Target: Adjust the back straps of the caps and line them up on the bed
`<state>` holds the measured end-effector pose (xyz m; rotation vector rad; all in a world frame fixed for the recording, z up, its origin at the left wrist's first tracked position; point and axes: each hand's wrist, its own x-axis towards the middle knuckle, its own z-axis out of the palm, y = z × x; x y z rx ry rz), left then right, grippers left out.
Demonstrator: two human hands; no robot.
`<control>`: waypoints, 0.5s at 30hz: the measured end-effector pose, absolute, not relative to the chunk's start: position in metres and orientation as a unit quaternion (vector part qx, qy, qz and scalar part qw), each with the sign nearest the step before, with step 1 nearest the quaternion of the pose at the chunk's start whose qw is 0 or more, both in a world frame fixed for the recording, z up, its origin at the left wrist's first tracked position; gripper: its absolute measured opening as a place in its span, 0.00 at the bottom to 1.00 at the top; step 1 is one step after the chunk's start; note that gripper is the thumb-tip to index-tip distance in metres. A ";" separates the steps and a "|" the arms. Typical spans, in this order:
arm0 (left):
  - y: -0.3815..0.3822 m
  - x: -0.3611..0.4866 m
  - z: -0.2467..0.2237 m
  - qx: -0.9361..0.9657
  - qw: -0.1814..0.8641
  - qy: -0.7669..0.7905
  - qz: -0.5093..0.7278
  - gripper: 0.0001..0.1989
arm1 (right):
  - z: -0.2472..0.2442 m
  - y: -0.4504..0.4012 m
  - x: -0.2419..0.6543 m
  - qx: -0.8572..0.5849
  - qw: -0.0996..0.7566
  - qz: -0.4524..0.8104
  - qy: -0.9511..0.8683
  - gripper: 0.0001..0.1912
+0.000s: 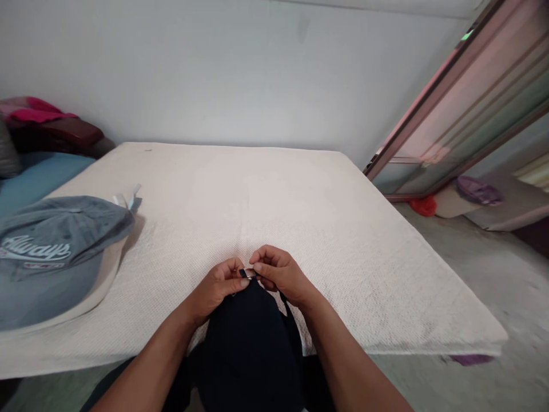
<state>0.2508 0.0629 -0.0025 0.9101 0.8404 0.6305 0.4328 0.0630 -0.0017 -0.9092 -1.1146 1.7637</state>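
Dark cloth is seen nearest, hanging at the table's front edge. Its narrow tip, with a small buckle, is pinched between thumb and fingers of the left hand and of the right hand, both nearly closed. Farther left, grey and white caps are laid on the table. Beyond it, a pale wall is seen.

One left hand, one right hand, one dark cloth item and one tabletop show. At least one cap lies left.
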 end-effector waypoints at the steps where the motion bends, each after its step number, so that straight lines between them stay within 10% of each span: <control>1: 0.063 0.250 -0.002 0.423 0.768 0.385 0.288 0.08 | -0.002 0.063 0.433 -0.367 0.417 0.698 -0.452 0.08; 15: 0.065 0.245 0.002 0.426 0.724 0.432 0.327 0.10 | -0.003 0.060 0.443 -0.370 0.344 0.752 -0.424 0.12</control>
